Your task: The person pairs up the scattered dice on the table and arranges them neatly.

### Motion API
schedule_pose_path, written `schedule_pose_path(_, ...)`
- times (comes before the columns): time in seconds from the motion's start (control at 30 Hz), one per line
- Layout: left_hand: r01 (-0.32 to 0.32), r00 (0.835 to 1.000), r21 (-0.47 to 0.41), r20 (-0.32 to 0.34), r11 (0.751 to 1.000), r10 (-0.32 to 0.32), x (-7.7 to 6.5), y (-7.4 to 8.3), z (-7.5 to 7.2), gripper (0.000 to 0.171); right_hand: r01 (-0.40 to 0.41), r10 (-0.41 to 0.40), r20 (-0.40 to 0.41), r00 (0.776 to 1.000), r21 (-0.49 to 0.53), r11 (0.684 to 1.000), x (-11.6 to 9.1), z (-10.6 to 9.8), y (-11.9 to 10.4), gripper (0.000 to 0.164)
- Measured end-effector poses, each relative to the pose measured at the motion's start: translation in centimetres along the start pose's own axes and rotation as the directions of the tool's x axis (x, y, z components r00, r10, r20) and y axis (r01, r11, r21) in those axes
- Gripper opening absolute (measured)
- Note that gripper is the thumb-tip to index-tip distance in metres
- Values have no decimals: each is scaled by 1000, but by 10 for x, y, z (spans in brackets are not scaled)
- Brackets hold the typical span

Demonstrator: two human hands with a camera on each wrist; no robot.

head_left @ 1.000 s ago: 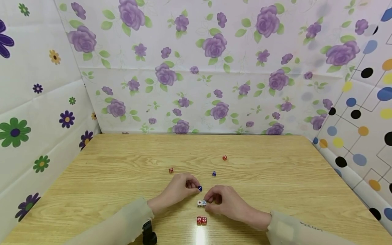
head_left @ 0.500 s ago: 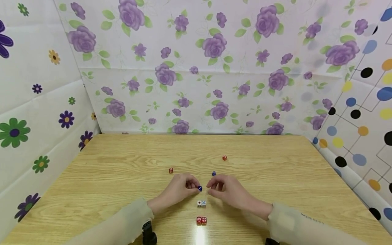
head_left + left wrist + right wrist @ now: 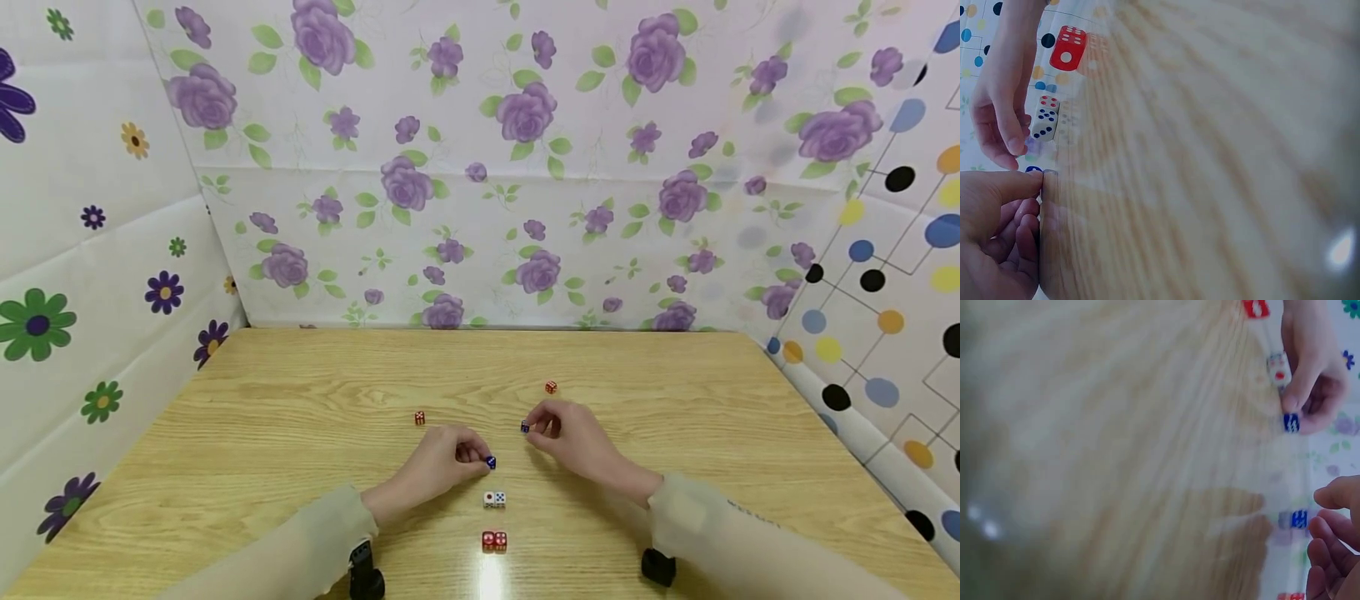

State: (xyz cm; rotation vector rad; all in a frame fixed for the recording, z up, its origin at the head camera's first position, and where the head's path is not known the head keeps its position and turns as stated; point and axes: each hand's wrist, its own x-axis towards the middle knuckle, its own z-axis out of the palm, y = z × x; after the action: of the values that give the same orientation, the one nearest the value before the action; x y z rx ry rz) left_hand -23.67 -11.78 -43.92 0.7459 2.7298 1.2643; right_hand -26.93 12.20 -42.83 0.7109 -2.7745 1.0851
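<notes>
My left hand (image 3: 442, 461) pinches a blue die (image 3: 491, 462) between thumb and fingertips on the wooden table. In the right wrist view this blue die (image 3: 1291, 423) shows at that hand's fingertips. My right hand (image 3: 572, 435) is beside a second blue die (image 3: 525, 427), farther back and to the right. In the right wrist view, the thumb and fingers stand apart near that second blue die (image 3: 1299, 519), with no clear grip on it. Nearer me, two white dice (image 3: 494, 499) sit side by side, and in front of them two red dice (image 3: 494, 541) do too.
One loose red die (image 3: 420, 417) lies beyond my left hand, another red die (image 3: 551, 387) beyond my right. The wooden table (image 3: 300, 375) meets a flowered cloth (image 3: 480, 250) at its back edge. Patterned cloths hang on both sides.
My right hand has left the white dice, passed close to the held blue die and moved back and right to the second blue die. The left hand has kept its place.
</notes>
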Motion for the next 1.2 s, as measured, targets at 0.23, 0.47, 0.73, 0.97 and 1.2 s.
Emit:
schedule_pose_path(0.23,3,1000,-2,1,1000,-3,0,1,0,5,-89,89,-4,996,-49,995,9,0,8,11)
schedule_pose_path(0.47,8,1000,-3,4,1000,-8,-1,1,0,5,-103,105,34,994,-52,993,11,0,9,10)
schedule_pose_path(0.73,1,1000,0,9,1000,-1,0,0,1,6,-87,90,41,995,-60,994,13,1,9,9)
schedule_pose_path(0.97,0,1000,5,6,1000,0,0,0,0,6,-62,65,65,996,-44,997,12,0,7,8)
schedule_pose_path(1.2,6,1000,5,8,1000,-6,-1,1,0,6,-34,36,67,997,-31,999,9,0,6,9)
